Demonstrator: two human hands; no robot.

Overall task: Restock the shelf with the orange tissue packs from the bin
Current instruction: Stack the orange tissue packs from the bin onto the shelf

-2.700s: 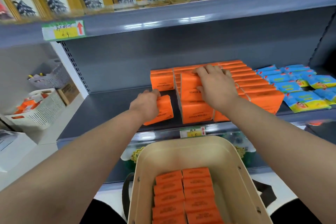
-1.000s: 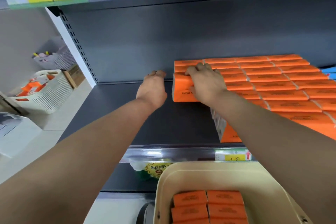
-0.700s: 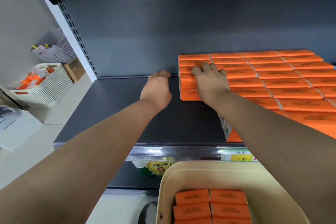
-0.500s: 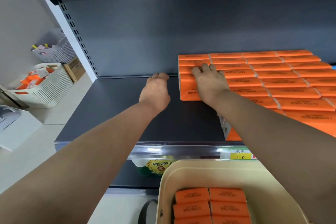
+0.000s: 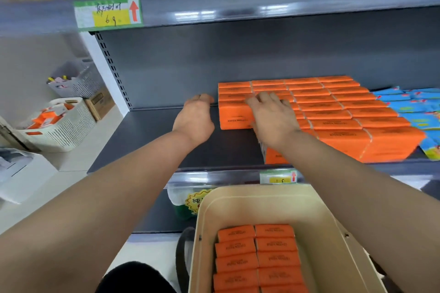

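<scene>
Already the shelf [image 5: 166,131] holds many orange tissue packs [image 5: 333,112] (right hand [image 5: 271,114] flat atop, left hand [image 5: 194,118] loosely bent, empty); the bin [image 5: 321,221] holds more.

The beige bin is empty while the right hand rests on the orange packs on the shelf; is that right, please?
Not quite: in the head view the beige bin holds rows of orange tissue packs. The right hand does rest on the shelved orange packs.

Left hand [image 5: 194,118] beside, right hand [image 5: 271,116] flat atop orange tissue packs [image 5: 333,112] on dark shelf [image 5: 154,140].
</scene>
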